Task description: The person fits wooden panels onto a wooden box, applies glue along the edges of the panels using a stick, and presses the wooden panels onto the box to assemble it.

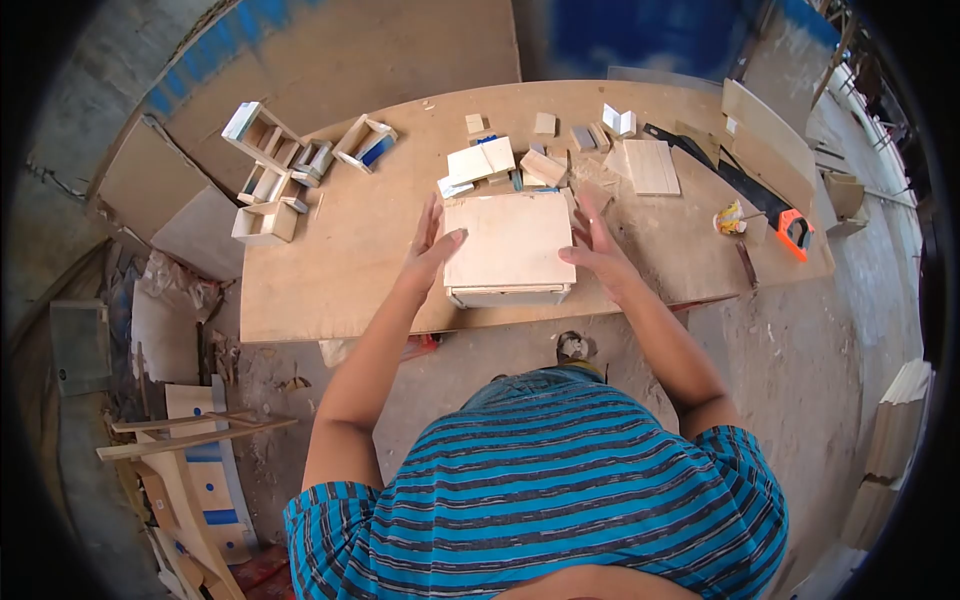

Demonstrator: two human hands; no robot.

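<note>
A pale wooden box (508, 240) sits near the front edge of the workbench, its flat top panel facing up. My left hand (430, 252) grips its left side, thumb over the top edge and fingers along the side wall. On the opposite side my right hand (598, 250) grips it the same way. The fingertips are partly hidden behind the box walls. Just beyond the box lies a pile of wood offcuts (481, 158), some with blue marks. A square wooden panel (652, 168) lies flat to the right of the pile.
Small open wooden boxes (266, 222) stand at the left of the workbench (340, 270). A handsaw (745, 185) with an orange handle lies at the right, beside a small yellow-and-white container (729, 218). Boards (205, 480) are stacked on the floor at lower left.
</note>
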